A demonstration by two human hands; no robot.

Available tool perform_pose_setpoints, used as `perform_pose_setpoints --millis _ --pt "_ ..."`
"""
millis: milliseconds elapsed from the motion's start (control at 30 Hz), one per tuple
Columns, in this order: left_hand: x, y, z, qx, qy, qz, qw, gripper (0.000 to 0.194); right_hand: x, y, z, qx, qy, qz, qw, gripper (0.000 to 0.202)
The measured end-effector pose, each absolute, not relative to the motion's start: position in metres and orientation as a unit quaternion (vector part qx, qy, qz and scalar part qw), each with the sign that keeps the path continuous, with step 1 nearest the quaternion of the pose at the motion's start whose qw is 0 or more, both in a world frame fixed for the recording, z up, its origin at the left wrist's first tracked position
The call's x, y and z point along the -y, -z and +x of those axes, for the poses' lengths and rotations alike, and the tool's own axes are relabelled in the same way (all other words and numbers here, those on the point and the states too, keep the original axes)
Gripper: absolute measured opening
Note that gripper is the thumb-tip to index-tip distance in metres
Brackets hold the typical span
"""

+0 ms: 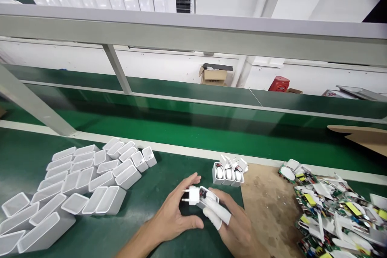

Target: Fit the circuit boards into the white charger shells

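Observation:
My right hand (237,223), with white covers on two fingers, grips a white charger housing (208,195). Dark and reddish parts show inside the housing's open end. A white two-pin plug piece (193,196) sits at that end, its pins pointing left; whether it is joined to the housing I cannot tell. Around the pins, my left hand (172,209) is open, thumb and fingers apart, with nothing seen in its grasp. Just beyond my hands stand several filled white housings (228,175) in a row, with plug pieces and wires sticking out of their tops.
Many open white housings (81,173) stand on the green bench at left. A heap of circuit boards (338,213) with white plastic parts lies at right, beside brown cardboard (266,205). A green conveyor belt (181,133) runs behind, under a metal frame (193,36).

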State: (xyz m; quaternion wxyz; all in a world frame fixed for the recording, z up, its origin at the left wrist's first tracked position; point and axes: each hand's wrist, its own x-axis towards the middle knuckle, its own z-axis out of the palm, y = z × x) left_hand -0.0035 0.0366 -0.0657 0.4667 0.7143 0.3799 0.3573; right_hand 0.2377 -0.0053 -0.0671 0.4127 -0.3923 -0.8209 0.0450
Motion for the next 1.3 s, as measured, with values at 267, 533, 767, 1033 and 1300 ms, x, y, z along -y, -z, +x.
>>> perform_pose_setpoints --millis 267,533,767,1033,1300 --pt "-0.033 0.065 0.002 -0.394 -0.397 0.746 0.362 0.092 0.001 0.071 0.232 0.843 -0.082 -0.389 0.362 0.044" --pt "-0.031 0.064 0.005 -0.369 -0.427 0.746 0.353 0.102 0.004 0.069 0.232 0.837 -0.064 -0.398 0.371 0.047" --pt "-0.034 0.058 0.005 -0.374 -0.393 0.751 0.377 0.083 0.003 0.071 0.228 0.818 -0.110 -0.418 0.379 0.048" --pt "-0.038 0.058 0.001 -0.375 -0.368 0.760 0.383 0.078 0.004 0.080 0.244 0.720 -0.311 -0.423 0.454 0.055" --pt "-0.032 0.059 0.002 -0.353 -0.398 0.778 0.335 0.118 0.003 0.069 0.217 0.503 -0.580 -0.431 0.474 0.042"
